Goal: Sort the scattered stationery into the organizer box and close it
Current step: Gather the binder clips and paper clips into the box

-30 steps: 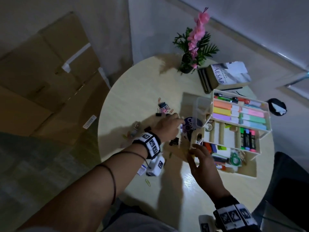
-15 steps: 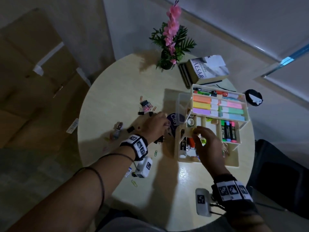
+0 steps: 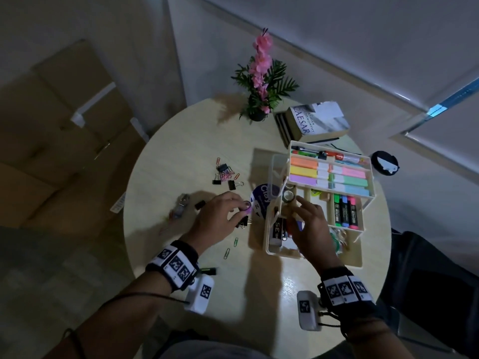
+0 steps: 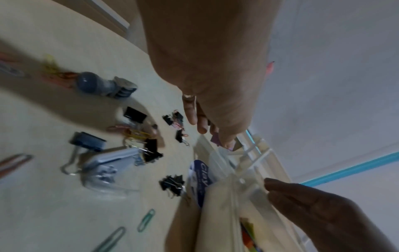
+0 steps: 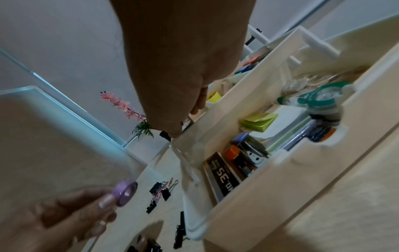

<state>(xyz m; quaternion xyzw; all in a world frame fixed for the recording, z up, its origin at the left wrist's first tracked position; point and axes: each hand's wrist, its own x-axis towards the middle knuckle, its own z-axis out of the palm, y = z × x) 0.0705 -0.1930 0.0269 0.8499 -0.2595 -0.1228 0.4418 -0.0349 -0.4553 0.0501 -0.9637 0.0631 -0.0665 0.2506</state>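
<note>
The left hand pinches a small purple tape roll at centre frame, just left of the open organizer. The right hand hovers over the organizer's lower-left compartments, fingers loosely spread, holding nothing visible.

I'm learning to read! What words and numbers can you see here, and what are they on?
"CAESAR": book spine; smaller author line above it too blurred to read.
"Clay": round blue lid; small print below unreadable.
"35": black-labelled stick inside the organizer box, seen upside down; the rest is blurred.
Highlighter labels: too small.
</note>
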